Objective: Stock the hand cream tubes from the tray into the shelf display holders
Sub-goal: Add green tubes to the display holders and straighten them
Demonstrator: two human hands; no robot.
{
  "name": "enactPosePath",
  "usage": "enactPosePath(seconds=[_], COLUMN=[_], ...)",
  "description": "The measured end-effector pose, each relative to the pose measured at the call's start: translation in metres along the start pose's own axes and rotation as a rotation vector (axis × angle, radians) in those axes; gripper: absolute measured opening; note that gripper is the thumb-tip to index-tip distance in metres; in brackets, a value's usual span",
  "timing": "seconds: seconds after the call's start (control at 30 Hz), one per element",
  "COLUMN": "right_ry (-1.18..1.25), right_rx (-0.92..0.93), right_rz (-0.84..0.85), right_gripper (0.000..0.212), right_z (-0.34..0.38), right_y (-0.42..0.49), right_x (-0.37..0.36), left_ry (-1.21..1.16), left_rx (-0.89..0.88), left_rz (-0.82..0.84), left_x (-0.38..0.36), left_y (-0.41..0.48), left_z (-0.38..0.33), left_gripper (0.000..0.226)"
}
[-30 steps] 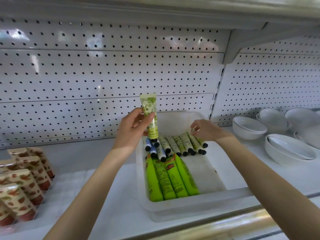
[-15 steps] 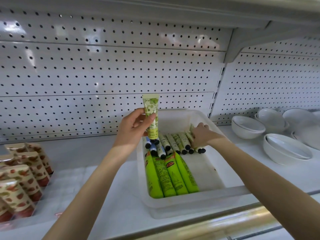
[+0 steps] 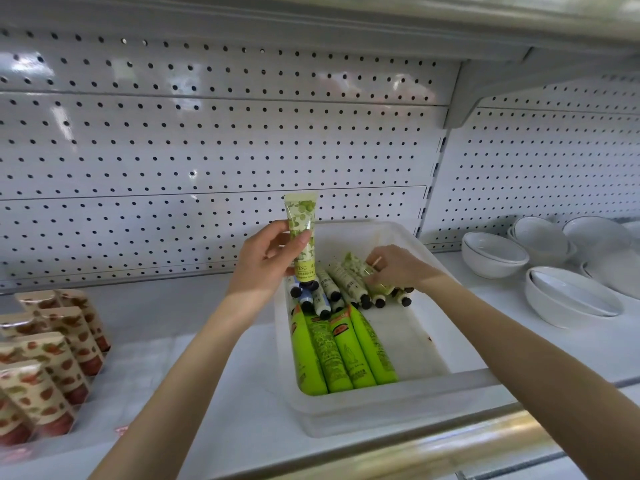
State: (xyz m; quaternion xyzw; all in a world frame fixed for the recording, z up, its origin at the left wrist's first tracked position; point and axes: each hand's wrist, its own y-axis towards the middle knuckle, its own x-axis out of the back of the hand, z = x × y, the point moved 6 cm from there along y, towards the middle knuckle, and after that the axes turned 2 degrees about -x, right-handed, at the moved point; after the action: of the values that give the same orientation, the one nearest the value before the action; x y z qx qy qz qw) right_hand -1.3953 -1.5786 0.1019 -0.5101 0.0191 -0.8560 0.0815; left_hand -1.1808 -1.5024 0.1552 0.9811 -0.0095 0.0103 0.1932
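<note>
A translucent white tray [image 3: 391,407] stands on the shelf. My left hand [image 3: 266,261] holds a small pale green hand cream tube [image 3: 302,233] upright, cap down, over the tray's back left corner. My right hand [image 3: 394,266] reaches into the back of the tray and its fingers close around one small olive-print tube [image 3: 360,271] among a row of several black-capped tubes [image 3: 341,289]. Several bright green large tubes [image 3: 341,351] lie side by side in the tray's front left part.
Several red-capped tubes with a fruit print stand in clear display holders [image 3: 45,362] at the far left. White bowls [image 3: 495,254] are stacked on the shelf at the right. A pegboard wall [image 3: 207,150] backs the shelf, and a metal rail [image 3: 415,452] runs along its front edge.
My right hand has dropped into the tray's back row and closed its fingers on a small tube, lifting its end. My left hand has kept its tube upright in nearly the same place.
</note>
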Motion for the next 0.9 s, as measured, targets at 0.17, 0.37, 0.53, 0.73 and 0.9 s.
enactPosePath(seconds=[0.17, 0.37, 0.53, 0.73, 0.9], right_ry=[0.374, 0.588, 0.755, 0.893, 0.915], right_rx=[0.110, 0.231, 0.360, 0.536, 0.556], right_rz=[0.098, 0.165, 0.162, 0.267, 0.274], right_gripper=[0.045, 0.045, 0.024, 0.017, 0.016], right_z=[0.027, 0.059, 0.095, 0.149, 0.174], right_y=[-0.013, -0.028, -0.046, -0.085, -0.105], right_x=[-0.002, 0.001, 0.014, 0.018, -0.001], left_ry=[0.007, 0.020, 0.016, 0.014, 0.018], left_rx=[0.009, 0.021, 0.025, 0.001, -0.018], left_rz=[-0.026, -0.099, -0.161, -0.253, -0.243], left_x=[0.005, 0.020, 0.036, 0.064, 0.085], left_y=[-0.004, -0.018, -0.040, -0.070, -0.086], left_z=[-0.003, -0.008, -0.021, -0.046, -0.063], left_gripper=[0.005, 0.005, 0.005, 0.008, 0.008])
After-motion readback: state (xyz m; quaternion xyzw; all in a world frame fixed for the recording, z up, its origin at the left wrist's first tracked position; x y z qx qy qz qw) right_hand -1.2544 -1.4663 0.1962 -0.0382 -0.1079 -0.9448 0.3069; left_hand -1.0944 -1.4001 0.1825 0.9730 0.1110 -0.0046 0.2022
